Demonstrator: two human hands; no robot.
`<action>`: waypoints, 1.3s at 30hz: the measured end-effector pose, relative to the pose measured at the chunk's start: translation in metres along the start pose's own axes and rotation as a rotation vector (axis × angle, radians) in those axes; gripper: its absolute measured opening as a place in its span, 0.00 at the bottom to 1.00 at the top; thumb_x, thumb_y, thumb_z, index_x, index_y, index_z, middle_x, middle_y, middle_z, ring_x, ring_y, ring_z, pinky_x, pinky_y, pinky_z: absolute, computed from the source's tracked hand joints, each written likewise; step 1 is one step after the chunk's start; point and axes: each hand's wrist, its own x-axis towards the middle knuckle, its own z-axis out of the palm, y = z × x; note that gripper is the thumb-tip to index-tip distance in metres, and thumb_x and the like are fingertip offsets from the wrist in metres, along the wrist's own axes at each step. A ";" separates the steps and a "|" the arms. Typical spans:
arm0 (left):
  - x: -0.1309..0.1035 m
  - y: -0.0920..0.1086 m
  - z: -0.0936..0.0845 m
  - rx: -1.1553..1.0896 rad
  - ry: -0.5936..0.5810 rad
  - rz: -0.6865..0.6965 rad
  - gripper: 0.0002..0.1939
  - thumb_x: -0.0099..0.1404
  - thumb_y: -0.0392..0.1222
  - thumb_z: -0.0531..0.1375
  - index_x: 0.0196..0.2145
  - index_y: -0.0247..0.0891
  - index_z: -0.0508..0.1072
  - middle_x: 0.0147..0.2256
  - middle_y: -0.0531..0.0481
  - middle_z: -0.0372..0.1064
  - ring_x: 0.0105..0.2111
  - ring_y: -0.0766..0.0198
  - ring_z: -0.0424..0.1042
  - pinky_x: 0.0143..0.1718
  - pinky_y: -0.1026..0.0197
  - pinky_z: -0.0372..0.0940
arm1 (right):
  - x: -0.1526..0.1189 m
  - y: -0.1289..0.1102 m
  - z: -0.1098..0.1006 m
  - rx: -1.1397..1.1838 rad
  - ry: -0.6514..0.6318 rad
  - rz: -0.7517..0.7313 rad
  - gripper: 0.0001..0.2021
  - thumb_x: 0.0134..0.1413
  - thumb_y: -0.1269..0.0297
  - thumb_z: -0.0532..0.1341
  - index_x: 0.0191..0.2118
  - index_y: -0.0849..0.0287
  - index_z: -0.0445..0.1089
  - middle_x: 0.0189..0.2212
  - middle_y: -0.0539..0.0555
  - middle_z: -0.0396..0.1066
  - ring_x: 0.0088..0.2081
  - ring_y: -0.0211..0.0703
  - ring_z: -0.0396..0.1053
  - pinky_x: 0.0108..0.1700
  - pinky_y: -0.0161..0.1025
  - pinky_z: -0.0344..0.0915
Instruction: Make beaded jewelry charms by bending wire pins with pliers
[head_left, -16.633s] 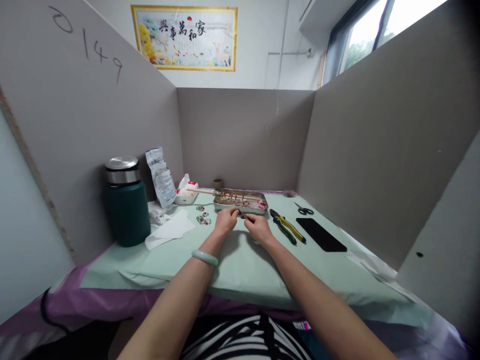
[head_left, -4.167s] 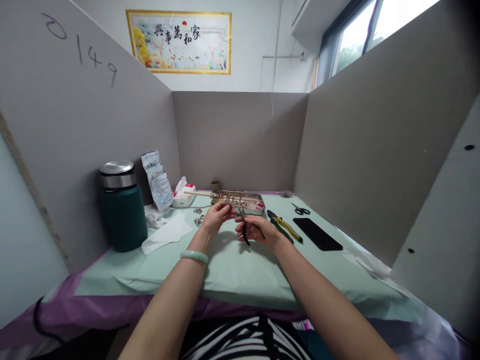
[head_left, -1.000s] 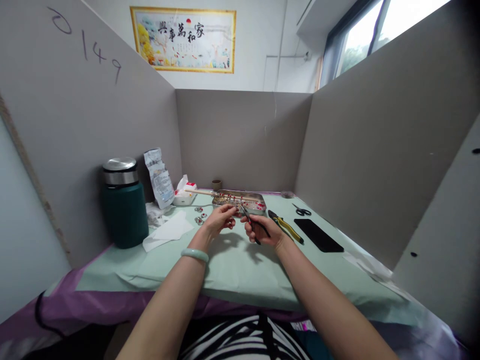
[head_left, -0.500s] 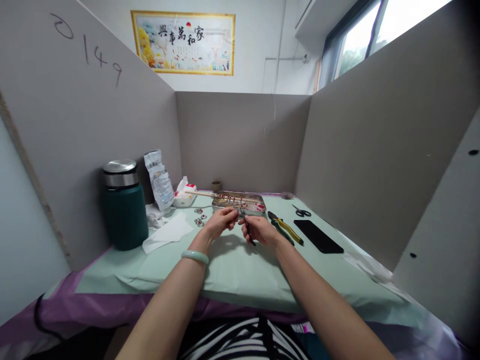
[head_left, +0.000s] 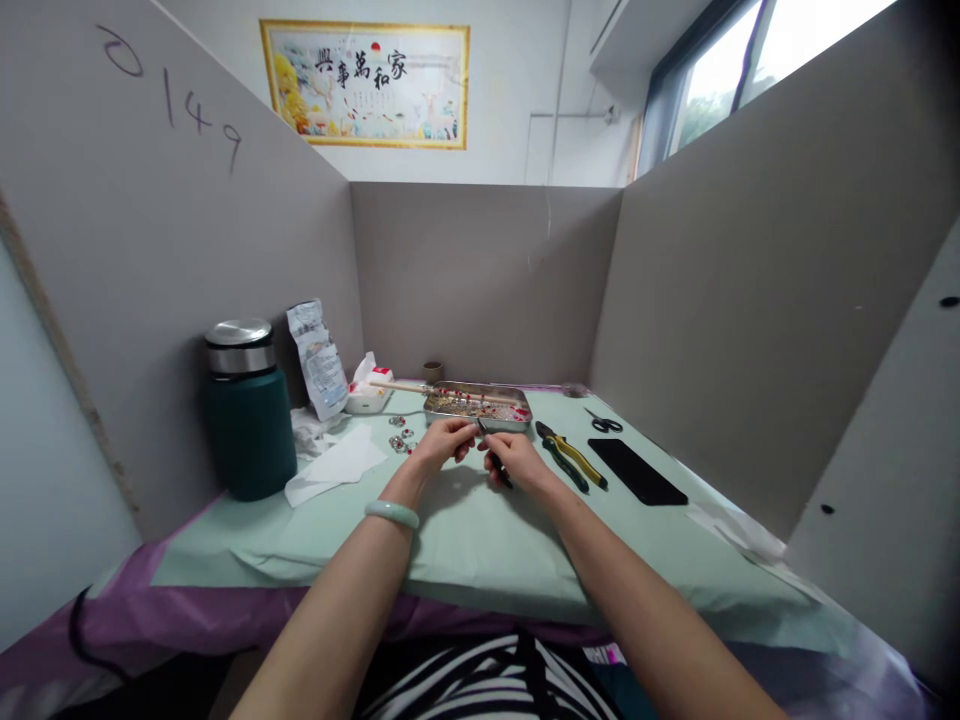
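Note:
My left hand [head_left: 448,440], with a pale green bangle [head_left: 392,514] at its wrist, is pinched on something too small to make out. Close beside it, my right hand [head_left: 515,460] is closed round small dark-handled pliers [head_left: 499,470], whose metal tip reaches the left fingertips. Just behind both hands lies a metal tray [head_left: 517,420] with red and gold beads and a thin wooden stick across it. Several small silver and red pieces [head_left: 401,441] rest on the green cloth to the left of my left hand.
Yellow-and-green pliers [head_left: 574,458], scissors [head_left: 604,424] and a black phone-like slab [head_left: 637,472] lie to the right. At the left stand a green flask [head_left: 251,435] and a silvery pouch [head_left: 318,360], near white paper [head_left: 337,465] and a tissue pack [head_left: 370,390]. Grey panels enclose the table.
The small pliers have tilted slightly, and their tip now shows more upright against the left fingertips. My right hand has shifted a little; the other objects stay where they were.

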 end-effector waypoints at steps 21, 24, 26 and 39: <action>0.003 -0.005 -0.003 -0.178 -0.019 -0.133 0.15 0.55 0.47 0.62 0.24 0.33 0.66 0.21 0.54 0.60 0.17 0.74 0.57 0.18 0.67 0.51 | -0.007 -0.004 0.008 -0.791 0.237 -0.254 0.17 0.61 0.61 0.51 0.25 0.59 0.70 0.22 0.52 0.72 0.25 0.37 0.66 0.30 0.32 0.54; 0.005 -0.009 -0.005 -0.205 -0.036 -0.160 0.14 0.55 0.47 0.62 0.25 0.33 0.66 0.21 0.53 0.60 0.17 0.74 0.57 0.18 0.67 0.50 | -0.008 -0.004 0.009 -0.819 0.236 -0.236 0.17 0.62 0.60 0.50 0.27 0.59 0.71 0.24 0.53 0.73 0.26 0.37 0.68 0.31 0.32 0.55; 0.007 -0.012 -0.006 -0.223 -0.050 -0.182 0.13 0.56 0.46 0.62 0.25 0.33 0.66 0.22 0.53 0.60 0.17 0.74 0.57 0.18 0.67 0.51 | -0.008 -0.004 0.009 -0.844 0.230 -0.223 0.18 0.62 0.60 0.50 0.28 0.59 0.72 0.25 0.53 0.74 0.27 0.37 0.68 0.31 0.32 0.54; 0.007 -0.012 -0.004 -0.398 -0.058 -0.291 0.05 0.57 0.33 0.58 0.25 0.33 0.66 0.25 0.50 0.62 0.19 0.73 0.60 0.19 0.68 0.55 | -0.009 -0.002 0.015 -1.103 0.261 -0.189 0.18 0.64 0.57 0.48 0.36 0.57 0.73 0.31 0.55 0.76 0.32 0.42 0.70 0.30 0.35 0.50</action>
